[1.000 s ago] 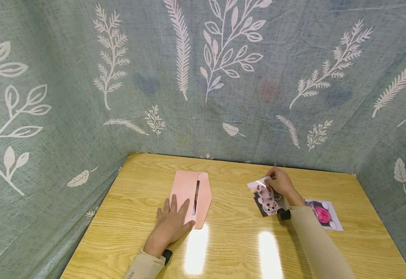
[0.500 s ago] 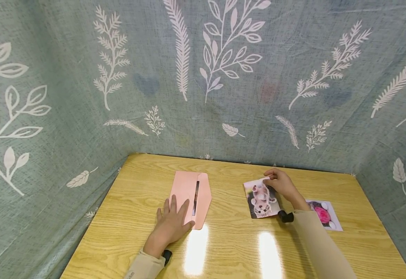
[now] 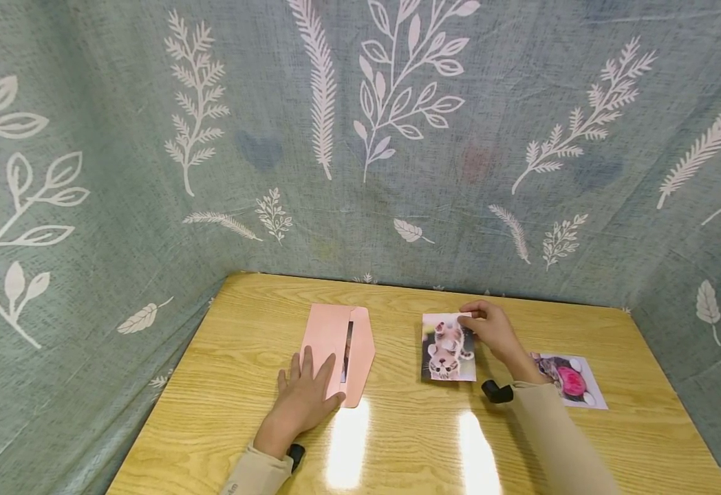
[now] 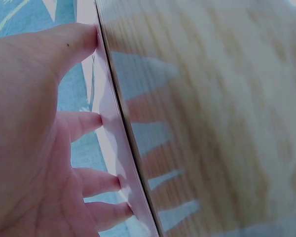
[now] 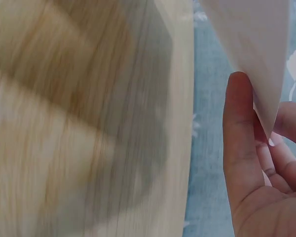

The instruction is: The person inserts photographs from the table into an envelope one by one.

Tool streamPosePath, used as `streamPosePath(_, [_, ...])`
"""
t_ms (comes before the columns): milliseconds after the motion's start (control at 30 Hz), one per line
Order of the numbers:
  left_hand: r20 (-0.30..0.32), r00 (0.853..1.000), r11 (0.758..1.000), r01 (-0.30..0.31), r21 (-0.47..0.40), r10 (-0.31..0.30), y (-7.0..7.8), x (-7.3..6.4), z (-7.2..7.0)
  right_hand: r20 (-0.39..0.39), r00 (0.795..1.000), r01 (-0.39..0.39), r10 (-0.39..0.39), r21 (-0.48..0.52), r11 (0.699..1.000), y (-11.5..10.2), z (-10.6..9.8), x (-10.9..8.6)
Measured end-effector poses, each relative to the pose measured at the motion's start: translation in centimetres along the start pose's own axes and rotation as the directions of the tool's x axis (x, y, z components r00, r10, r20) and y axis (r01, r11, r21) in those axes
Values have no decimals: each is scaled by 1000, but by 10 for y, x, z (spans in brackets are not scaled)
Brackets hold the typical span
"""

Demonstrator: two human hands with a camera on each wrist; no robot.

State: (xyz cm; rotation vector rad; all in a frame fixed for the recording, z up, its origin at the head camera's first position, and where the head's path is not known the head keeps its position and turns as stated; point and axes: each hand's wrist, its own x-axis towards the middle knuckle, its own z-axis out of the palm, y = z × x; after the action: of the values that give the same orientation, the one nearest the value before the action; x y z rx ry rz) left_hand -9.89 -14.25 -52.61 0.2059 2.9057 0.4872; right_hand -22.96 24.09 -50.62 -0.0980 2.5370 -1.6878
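Observation:
My left hand (image 3: 303, 395) lies with spread, straight fingers on a pink envelope (image 3: 325, 323), pressing near its lower edge. The envelope's pointed flap is folded out to the right, and a dark strip of a photo (image 3: 348, 350) shows in its opening. In the left wrist view, the fingertips (image 4: 111, 182) touch the envelope close over the table. My right hand (image 3: 493, 333) pinches a kitten photo (image 3: 446, 350) by its upper right corner. The right wrist view shows the photo's pale back (image 5: 259, 44) between thumb and fingers, held above the table.
Another photo (image 3: 580, 385), with a bright pink patch, lies on the table right of my right forearm, which partly covers it. The wooden table (image 3: 397, 440) reflects light near the front. A leaf-patterned curtain (image 3: 360, 137) hangs behind the table and along both sides.
My right hand has carried the kitten photo a little left, toward the envelope, and turned it from a slant to nearly square. The left hand and envelope have stayed in place.

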Motion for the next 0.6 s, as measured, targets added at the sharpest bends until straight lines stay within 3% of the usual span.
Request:
streamPosePath(300, [11, 1000, 1000, 1, -9, -1, 0, -1, -2, -51, 997, -51, 55, 87, 995, -10, 27, -3])
streamPosePath(600, [9, 1000, 1000, 4, 2, -4, 0, -2, -3, -45, 995, -82, 90, 163, 983, -25, 49, -4])
